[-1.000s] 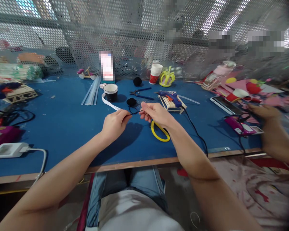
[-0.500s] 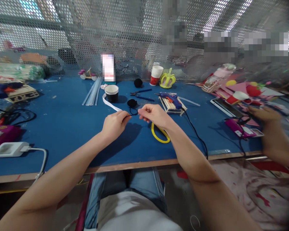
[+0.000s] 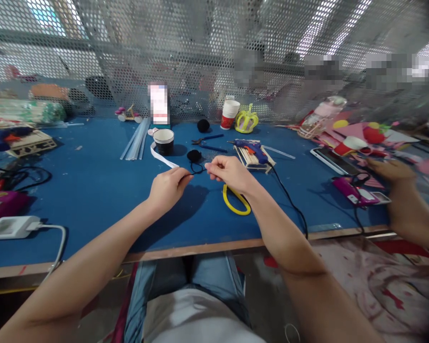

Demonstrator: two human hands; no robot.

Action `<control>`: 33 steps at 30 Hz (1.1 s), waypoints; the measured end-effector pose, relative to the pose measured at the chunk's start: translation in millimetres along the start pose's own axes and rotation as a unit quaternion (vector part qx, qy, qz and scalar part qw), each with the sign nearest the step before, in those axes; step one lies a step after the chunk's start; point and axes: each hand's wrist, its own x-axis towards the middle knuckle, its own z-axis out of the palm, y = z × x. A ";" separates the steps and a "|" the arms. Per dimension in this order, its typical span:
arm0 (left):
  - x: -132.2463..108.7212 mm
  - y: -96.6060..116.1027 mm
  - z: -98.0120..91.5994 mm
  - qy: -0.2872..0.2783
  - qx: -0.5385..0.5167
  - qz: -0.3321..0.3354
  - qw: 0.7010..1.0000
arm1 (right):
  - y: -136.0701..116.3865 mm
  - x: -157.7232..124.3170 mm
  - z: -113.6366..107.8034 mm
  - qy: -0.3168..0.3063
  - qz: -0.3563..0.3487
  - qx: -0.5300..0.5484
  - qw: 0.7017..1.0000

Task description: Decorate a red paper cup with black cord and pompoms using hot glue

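My left hand (image 3: 167, 187) and my right hand (image 3: 226, 172) are raised just above the blue table (image 3: 93, 190), both pinched on a thin black cord (image 3: 197, 169) that forms a small loop between them. A black pompom (image 3: 194, 155) lies on the table just behind the loop. Yellow-handled scissors (image 3: 236, 202) lie under my right wrist. A white ribbon (image 3: 162, 159) runs from near my left hand to a black-and-white cup (image 3: 163, 140).
A blue glue gun (image 3: 252, 147) rests on wooden sticks, its black cable trailing to the table edge. Behind are a red-white paper cup (image 3: 229, 114), a yellow crown (image 3: 246, 121), pliers (image 3: 205, 140), clear sticks (image 3: 135, 139). Another person's hand (image 3: 391, 171) works at right among pink clutter. A white adapter (image 3: 10, 227) sits at left.
My two hands have stayed pinched on the cord, with the right hand shifting slightly closer to the left. The neighbouring person's hand has barely moved.
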 end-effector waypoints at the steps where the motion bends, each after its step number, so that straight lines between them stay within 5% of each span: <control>1: 0.1 0.1 -0.2 0.004 -0.003 -0.002 1.000 | -0.4 0.0 -0.5 -0.001 0.009 0.010 1.000; 6: -0.2 -0.3 -0.1 0.013 -0.005 0.004 1.000 | -2.2 -0.1 -2.0 0.016 0.057 0.020 0.998; 17: -0.6 -0.6 -0.6 -0.015 0.022 -0.012 1.000 | 0.4 1.8 -1.2 0.004 0.007 0.036 0.999; 23: 2.7 -2.4 -3.4 0.007 -0.029 -0.047 0.998 | 2.0 5.4 -3.6 -0.022 0.055 0.188 0.980; 33: 5.4 -5.4 -5.7 -0.003 -0.124 -0.127 0.984 | 5.6 4.8 -2.1 -0.031 0.042 0.164 0.985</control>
